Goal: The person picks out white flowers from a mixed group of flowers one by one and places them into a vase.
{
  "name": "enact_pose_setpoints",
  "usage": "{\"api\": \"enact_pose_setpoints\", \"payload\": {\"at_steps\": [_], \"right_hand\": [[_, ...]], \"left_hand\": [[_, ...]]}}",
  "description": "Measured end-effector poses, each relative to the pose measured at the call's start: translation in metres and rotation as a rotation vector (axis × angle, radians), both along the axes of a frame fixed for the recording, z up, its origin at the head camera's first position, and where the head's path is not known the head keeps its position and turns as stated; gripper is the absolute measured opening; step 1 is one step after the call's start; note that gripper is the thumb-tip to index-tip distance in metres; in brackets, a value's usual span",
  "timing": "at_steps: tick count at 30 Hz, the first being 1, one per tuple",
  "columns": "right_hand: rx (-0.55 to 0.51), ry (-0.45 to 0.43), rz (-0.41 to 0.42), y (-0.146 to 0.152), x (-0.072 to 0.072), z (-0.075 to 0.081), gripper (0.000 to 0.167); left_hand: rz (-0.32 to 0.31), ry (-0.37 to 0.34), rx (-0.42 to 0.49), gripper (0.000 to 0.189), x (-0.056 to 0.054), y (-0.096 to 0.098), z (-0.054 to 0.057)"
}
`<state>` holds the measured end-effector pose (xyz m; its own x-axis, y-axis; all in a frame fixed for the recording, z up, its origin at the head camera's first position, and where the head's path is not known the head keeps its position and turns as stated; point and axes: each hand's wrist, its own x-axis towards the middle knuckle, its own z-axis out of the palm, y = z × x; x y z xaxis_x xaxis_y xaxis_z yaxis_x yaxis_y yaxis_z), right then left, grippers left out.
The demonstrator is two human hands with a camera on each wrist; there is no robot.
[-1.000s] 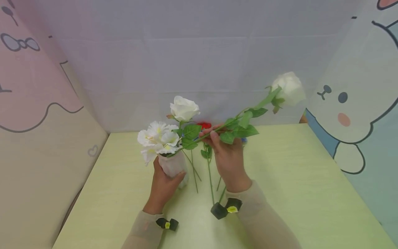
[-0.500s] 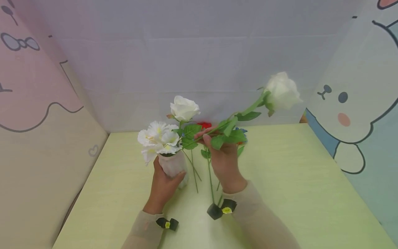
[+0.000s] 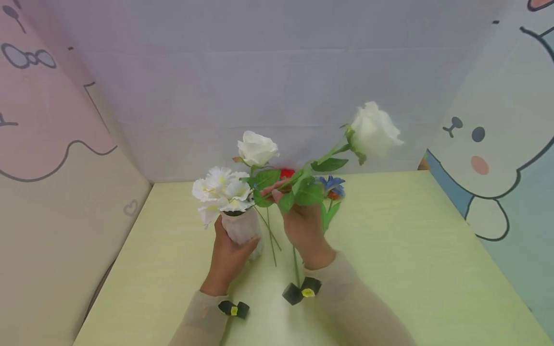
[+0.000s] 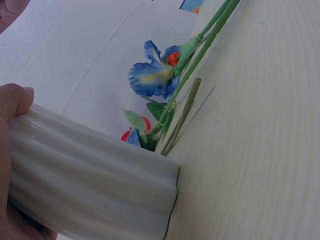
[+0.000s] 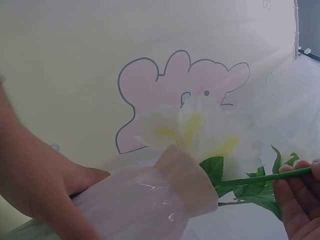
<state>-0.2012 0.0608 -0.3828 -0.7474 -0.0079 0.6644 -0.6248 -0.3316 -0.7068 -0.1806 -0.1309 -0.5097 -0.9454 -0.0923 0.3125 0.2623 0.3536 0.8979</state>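
Note:
My left hand (image 3: 229, 262) grips a white fluted vase (image 3: 242, 228) that stands tilted on the table. A ruffled white flower with yellow centres (image 3: 220, 190) and a white rose (image 3: 257, 149) rise from its mouth. Between thumb and fingers, my right hand (image 3: 305, 235) pinches the green stem (image 5: 280, 176) of another white rose (image 3: 373, 129), whose bloom leans up to the right. That stem reaches the vase's rim (image 5: 200, 182) in the right wrist view; leaves and petals hide its lower end, so I cannot tell how deep it sits.
Behind my right hand, a blue iris-like flower (image 3: 331, 185) and a red flower (image 3: 286, 173) lie on the pale table (image 3: 411, 250). Loose stems (image 3: 271, 235) lie right of the vase. Cloth walls with cartoon prints enclose the back and sides.
My right hand has shifted left toward the vase, carrying the rose with it, and more of the blue flower shows. My left hand and the vase hold their place.

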Motion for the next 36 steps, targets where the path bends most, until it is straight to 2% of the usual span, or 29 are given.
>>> {"api": "enact_pose_setpoints", "payload": {"at_steps": [5,9,12,20,26,29,31,33,36], "right_hand": [[0.032,-0.007,0.016,-0.003,-0.002,0.001,0.010],[0.060,0.023,0.039,-0.005,-0.003,0.001,0.010],[0.047,0.029,0.067,-0.006,-0.004,0.001,0.013],[0.090,-0.003,0.042,-0.014,0.001,0.007,0.013],[0.053,0.040,0.087,-0.017,-0.001,0.001,0.014],[-0.048,-0.009,0.205,-0.019,-0.002,-0.003,0.016],[-0.062,-0.023,0.219,-0.020,-0.002,-0.006,0.016],[-0.022,-0.020,0.177,-0.021,-0.002,-0.009,0.016],[0.146,0.051,0.000,-0.022,-0.003,-0.014,0.013]], "left_hand": [[0.008,-0.013,-0.014,0.102,0.001,0.001,0.002],[0.000,-0.015,-0.002,0.102,0.001,0.001,0.001],[0.005,-0.008,-0.011,0.102,0.001,0.001,0.001],[0.014,0.007,-0.021,0.101,-0.001,0.000,-0.001],[0.010,0.012,-0.019,0.103,-0.002,0.000,-0.003],[0.011,0.013,-0.020,0.105,-0.002,0.000,-0.003],[0.009,0.013,-0.018,0.105,-0.002,0.000,-0.003],[0.006,0.012,-0.013,0.105,-0.001,0.000,-0.002],[0.000,0.009,-0.005,0.105,-0.001,0.000,-0.002]]}}
